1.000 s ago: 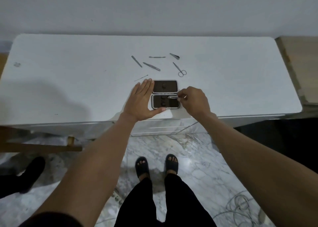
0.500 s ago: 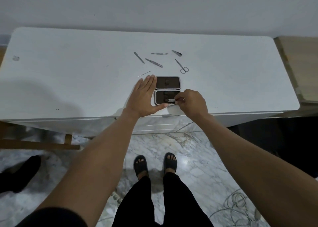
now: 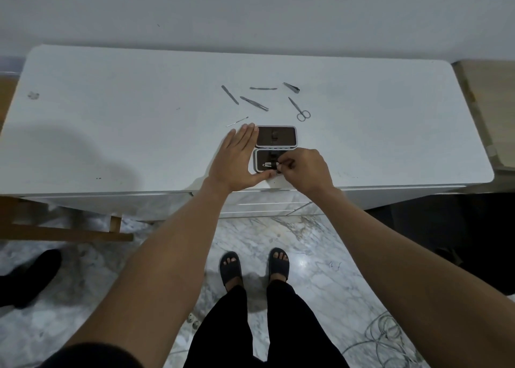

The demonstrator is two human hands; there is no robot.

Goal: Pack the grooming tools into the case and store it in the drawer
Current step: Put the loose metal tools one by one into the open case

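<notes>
The small dark case point(image 3: 276, 137) lies open near the front edge of the white table point(image 3: 111, 122), its two halves one behind the other. My left hand point(image 3: 237, 160) lies flat against the case's left side, fingers straight, thumb at the near corner. My right hand point(image 3: 302, 169) pinches a small silver nail clipper point(image 3: 269, 164) lying in the near half. Behind the case are loose tools: small scissors point(image 3: 299, 109), tweezers point(image 3: 254, 103), a file point(image 3: 230, 94), a thin pusher point(image 3: 263, 88), another clipper point(image 3: 291, 87) and a thin pick point(image 3: 237, 121).
Drawer fronts point(image 3: 267, 203) show under the table edge below my hands. A wooden surface point(image 3: 490, 111) adjoins the table on the right. On the marble floor are my sandalled feet, another person's dark shoe point(image 3: 30, 278) at left and cables point(image 3: 387, 337) at right.
My right hand has brought the clipper down from the middle of the near half toward its front edge and set it lying in the case. The left hand has stayed in place.
</notes>
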